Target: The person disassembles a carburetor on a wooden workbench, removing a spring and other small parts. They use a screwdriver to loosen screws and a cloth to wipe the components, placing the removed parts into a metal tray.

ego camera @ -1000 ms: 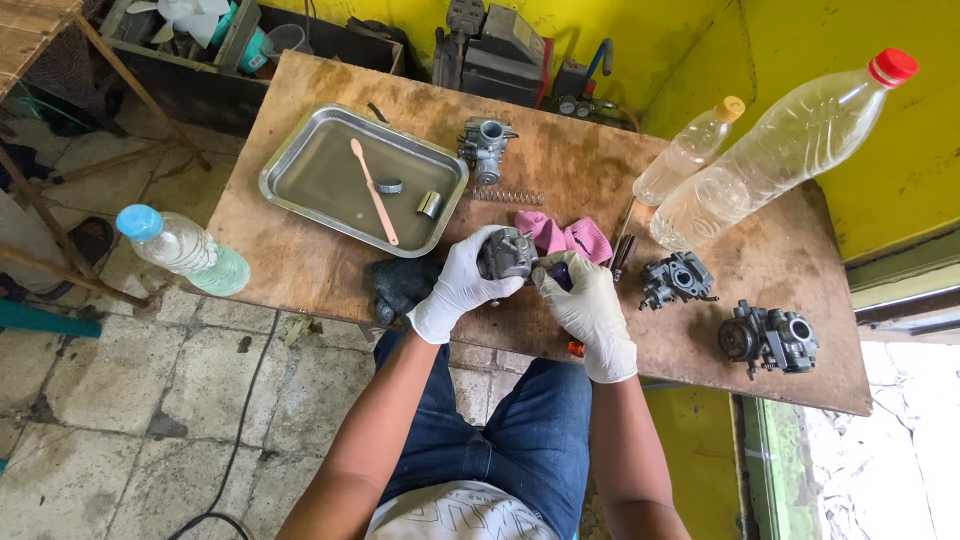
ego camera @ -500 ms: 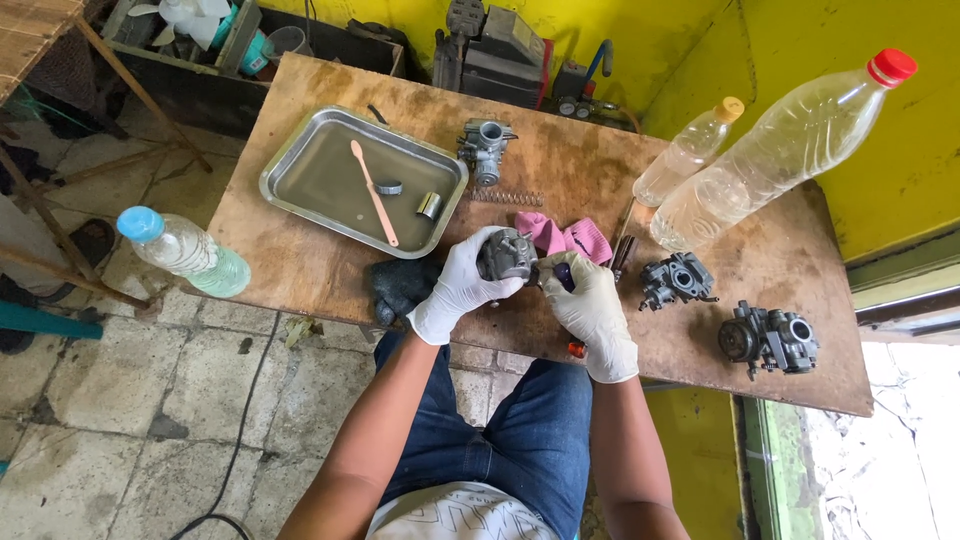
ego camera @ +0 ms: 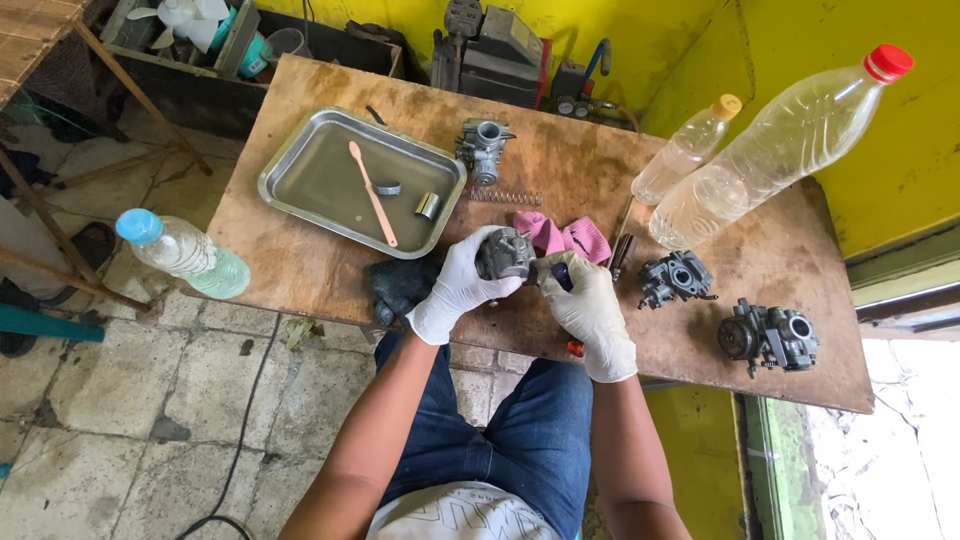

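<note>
Both gloved hands meet over the near edge of the wooden tabletop (ego camera: 300,270). The left hand (ego camera: 455,292) has its fingers (ego camera: 470,262) curled tight around a grey metal carburetor body (ego camera: 505,255), holding it up just off the wood. The right hand (ego camera: 590,305) presses in from the other side, fingers wrapped around a dark-handled tool (ego camera: 562,275) whose tip sits against the carburetor body; an orange bit of the tool's end shows below that wrist. Just beyond the fingers lies a pink cloth (ego camera: 565,237), and past it a thin coil spring (ego camera: 505,197). Off to the left hand's far side sits a steel tray (ego camera: 300,195) with a pink toothbrush (ego camera: 373,195) in it. Right of the right hand rest two more carburetors (ego camera: 675,278) (ego camera: 768,338), with two clear bottles (ego camera: 770,150) beyond.
</note>
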